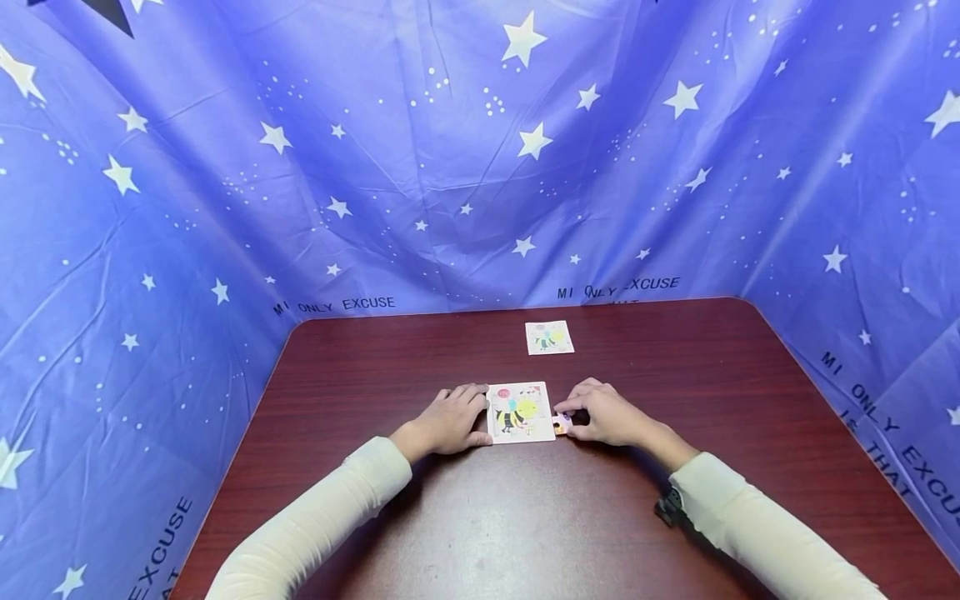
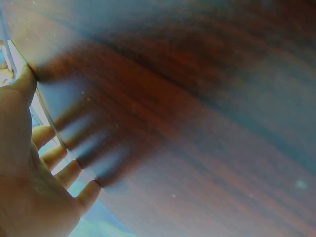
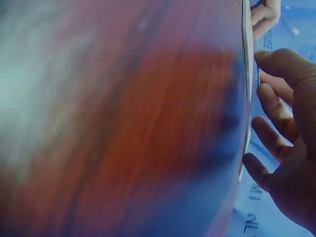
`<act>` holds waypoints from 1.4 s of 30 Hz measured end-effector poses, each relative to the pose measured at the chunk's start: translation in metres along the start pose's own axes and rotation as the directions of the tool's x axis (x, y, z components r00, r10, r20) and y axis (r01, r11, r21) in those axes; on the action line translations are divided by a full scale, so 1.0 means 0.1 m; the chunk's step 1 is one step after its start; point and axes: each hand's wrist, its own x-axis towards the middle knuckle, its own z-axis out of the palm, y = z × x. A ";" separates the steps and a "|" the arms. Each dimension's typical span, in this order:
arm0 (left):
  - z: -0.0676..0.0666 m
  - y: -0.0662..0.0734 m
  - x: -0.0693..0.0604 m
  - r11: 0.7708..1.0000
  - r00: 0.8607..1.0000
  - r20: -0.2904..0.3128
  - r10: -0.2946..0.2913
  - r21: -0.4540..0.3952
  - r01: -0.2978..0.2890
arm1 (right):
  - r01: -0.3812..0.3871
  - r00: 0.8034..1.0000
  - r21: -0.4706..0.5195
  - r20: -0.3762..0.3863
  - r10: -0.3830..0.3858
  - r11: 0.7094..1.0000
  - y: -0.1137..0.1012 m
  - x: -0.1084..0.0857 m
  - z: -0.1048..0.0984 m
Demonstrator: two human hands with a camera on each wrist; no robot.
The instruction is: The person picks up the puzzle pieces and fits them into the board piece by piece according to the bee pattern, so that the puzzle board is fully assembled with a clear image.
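Observation:
A square puzzle board (image 1: 517, 413) with a yellow-and-black bee picture and a pale border lies flat on the table. My left hand (image 1: 448, 422) rests at its left edge, fingertips and thumb touching it; the left wrist view shows the same fingers (image 2: 54, 158) spread along the edge. Just off the board's right side, my right hand (image 1: 611, 415) pinches a small colourful puzzle piece (image 1: 559, 425) between thumb and fingers. In the right wrist view the right hand (image 3: 291, 118) has its thumb and forefinger close together, and the piece is barely visible there.
Farther back on the dark red wooden table (image 1: 405, 350) lies a smaller square card (image 1: 549, 338) with a similar bee picture. A blue cloth (image 1: 420, 150) with white stars hangs behind the table and on both sides.

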 end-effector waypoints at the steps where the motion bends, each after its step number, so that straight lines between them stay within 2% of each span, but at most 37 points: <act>1: 0.00 0.00 0.00 1.000 1.000 0.002 -0.001 -0.001 0.001 | -0.005 1.000 0.001 0.011 0.005 1.000 -0.02 0.02 0.01; 13: -0.02 0.01 -0.01 1.000 1.000 0.008 -0.003 0.000 0.003 | -0.011 0.998 0.003 0.054 0.011 1.000 -0.18 0.20 0.09; 22: -0.03 0.02 0.00 1.000 1.000 0.013 -0.005 0.001 0.005 | -0.015 0.998 0.023 0.063 0.013 1.000 -0.21 0.24 0.11; 31: -0.03 0.02 -0.01 1.000 1.000 0.011 0.000 0.005 0.000 | -0.036 0.994 0.005 0.106 0.035 0.999 -0.22 0.29 0.13; 42: -0.03 0.02 -0.01 1.000 1.000 0.019 -0.006 0.004 0.006 | -0.037 0.994 0.021 0.103 0.034 0.999 -0.22 0.32 0.12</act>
